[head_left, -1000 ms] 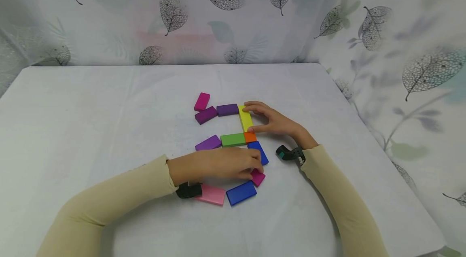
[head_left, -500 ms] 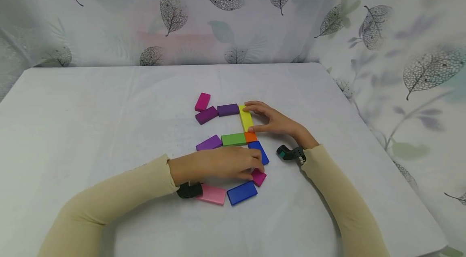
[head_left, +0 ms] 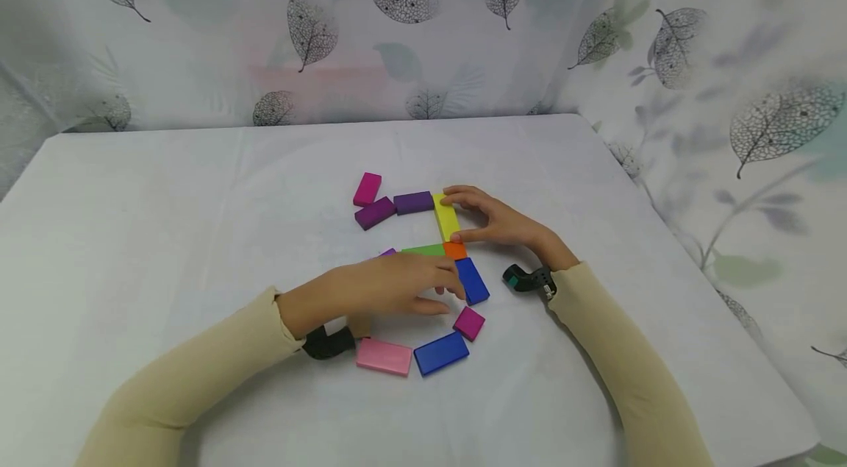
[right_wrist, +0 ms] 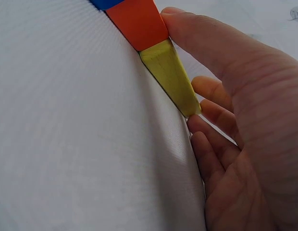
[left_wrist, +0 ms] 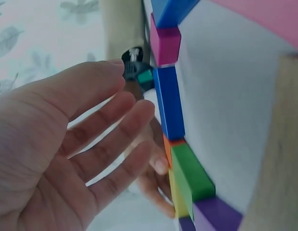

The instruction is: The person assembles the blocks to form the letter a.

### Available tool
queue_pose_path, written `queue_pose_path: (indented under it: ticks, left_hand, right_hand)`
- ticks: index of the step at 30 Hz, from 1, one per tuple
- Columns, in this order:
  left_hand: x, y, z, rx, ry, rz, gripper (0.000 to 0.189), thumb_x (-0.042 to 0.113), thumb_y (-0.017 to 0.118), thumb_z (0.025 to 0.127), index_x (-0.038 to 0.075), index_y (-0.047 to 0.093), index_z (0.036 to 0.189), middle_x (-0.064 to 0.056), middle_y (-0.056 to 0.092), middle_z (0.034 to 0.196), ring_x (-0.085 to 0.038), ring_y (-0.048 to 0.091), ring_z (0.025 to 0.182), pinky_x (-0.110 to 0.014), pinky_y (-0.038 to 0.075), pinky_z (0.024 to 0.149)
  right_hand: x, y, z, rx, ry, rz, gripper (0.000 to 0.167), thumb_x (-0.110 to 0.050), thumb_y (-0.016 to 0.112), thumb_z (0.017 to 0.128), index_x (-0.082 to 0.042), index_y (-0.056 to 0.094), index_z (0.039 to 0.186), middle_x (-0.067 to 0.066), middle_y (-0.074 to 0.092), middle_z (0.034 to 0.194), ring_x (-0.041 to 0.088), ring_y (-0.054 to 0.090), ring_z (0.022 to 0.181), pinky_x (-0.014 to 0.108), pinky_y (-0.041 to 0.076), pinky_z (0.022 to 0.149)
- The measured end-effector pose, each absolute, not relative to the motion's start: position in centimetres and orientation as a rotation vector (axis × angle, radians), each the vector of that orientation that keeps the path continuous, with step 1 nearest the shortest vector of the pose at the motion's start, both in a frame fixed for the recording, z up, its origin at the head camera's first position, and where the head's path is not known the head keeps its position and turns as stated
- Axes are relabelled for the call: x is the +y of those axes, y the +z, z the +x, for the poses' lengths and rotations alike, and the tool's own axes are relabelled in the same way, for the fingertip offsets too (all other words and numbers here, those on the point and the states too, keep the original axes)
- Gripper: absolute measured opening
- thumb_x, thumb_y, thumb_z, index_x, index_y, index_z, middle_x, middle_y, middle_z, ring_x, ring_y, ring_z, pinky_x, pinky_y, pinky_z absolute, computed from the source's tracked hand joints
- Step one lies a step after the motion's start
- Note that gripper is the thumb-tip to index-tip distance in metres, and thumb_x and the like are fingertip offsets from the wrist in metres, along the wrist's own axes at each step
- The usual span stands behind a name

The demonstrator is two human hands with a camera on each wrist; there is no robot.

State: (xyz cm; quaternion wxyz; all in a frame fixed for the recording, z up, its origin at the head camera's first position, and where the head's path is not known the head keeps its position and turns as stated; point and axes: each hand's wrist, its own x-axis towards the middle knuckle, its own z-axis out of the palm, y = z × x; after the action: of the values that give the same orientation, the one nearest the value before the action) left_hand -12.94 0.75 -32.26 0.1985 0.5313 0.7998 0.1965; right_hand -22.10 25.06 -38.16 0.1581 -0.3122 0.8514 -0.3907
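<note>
My left hand (head_left: 390, 283) hovers over the block figure with fingers loosely extended, and in the left wrist view its palm holds nothing. Just beyond its fingertips lie a small magenta block (head_left: 469, 323) and a blue block (head_left: 473, 281). My right hand (head_left: 499, 220) spans the yellow block (head_left: 446, 217), thumb at the near end and fingertips at the far end. In the right wrist view the thumb (right_wrist: 197, 29) sits by the joint with the orange block (right_wrist: 139, 24). Under the left hand, a green block (head_left: 423, 250) and a purple block are partly hidden.
Beyond the yellow block, a dark purple block (head_left: 413, 203), a plum block (head_left: 375, 213) and a magenta block (head_left: 367, 189) continue the curve. Nearer lie a second blue block (head_left: 441, 354) and a pink block (head_left: 384, 357). All rest on a white-covered table (head_left: 165, 232).
My left hand has let go of the small magenta block and drawn back to the left, its fingers now straighter. The right hand stays at the yellow block.
</note>
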Motion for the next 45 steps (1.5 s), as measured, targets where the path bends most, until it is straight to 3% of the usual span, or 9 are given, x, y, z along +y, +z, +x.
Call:
queue_pose_path:
  ticks: [17,25,32,40,45]
  left_hand:
    - [-2.7,-33.2,-15.1,2.327,0.839,1.542,0.019,0.013,0.066,0.093,0.008,0.070,0.111,-0.001,0.065,0.107,-0.008,0.062,0.095,-0.027,0.053,0.086]
    - [-3.6,-33.8,-16.8,2.420,0.923,1.515,0.016,0.012,0.067,0.092,0.008,0.072,0.106,0.000,0.067,0.104,-0.012,0.062,0.100,-0.029,0.053,0.089]
    - [-4.8,-34.1,-18.2,2.457,1.025,1.344,0.016,0.011,0.065,0.094,0.008,0.070,0.108,0.002,0.066,0.105,-0.012,0.061,0.100,-0.032,0.053,0.090]
    - [-6.0,-34.5,-19.2,2.503,1.096,1.316,0.017,0.007,0.065,0.092,0.005,0.070,0.109,-0.001,0.066,0.103,-0.014,0.058,0.093,-0.035,0.054,0.081]
    - [-6.7,-35.1,-20.1,2.535,1.158,1.315,0.021,0.004,0.067,0.091,0.004,0.069,0.112,-0.006,0.067,0.108,-0.018,0.060,0.099,-0.037,0.053,0.086]
  right_hand:
    - [25.1,-38.5,-22.2,2.434,-1.126,-0.896,0.061,-0.014,0.074,0.087,-0.008,0.048,0.141,0.010,0.030,0.156,0.028,0.021,0.146,0.054,0.015,0.118]
    - [25.2,-38.4,-22.1,2.436,-1.123,-0.888,0.061,-0.018,0.075,0.087,-0.011,0.048,0.142,0.008,0.030,0.156,0.027,0.022,0.146,0.053,0.016,0.118]
    - [25.2,-38.5,-22.2,2.441,-1.115,-0.885,0.061,-0.016,0.074,0.087,-0.010,0.048,0.142,0.008,0.030,0.156,0.027,0.022,0.146,0.053,0.016,0.118]
    - [25.1,-38.3,-22.1,2.444,-1.116,-0.867,0.061,-0.017,0.075,0.087,-0.010,0.049,0.141,0.007,0.030,0.156,0.026,0.022,0.146,0.052,0.016,0.118]
    - [25.1,-38.3,-22.0,2.444,-1.108,-0.878,0.060,-0.018,0.074,0.087,-0.009,0.049,0.141,0.008,0.030,0.156,0.026,0.023,0.145,0.051,0.017,0.118]
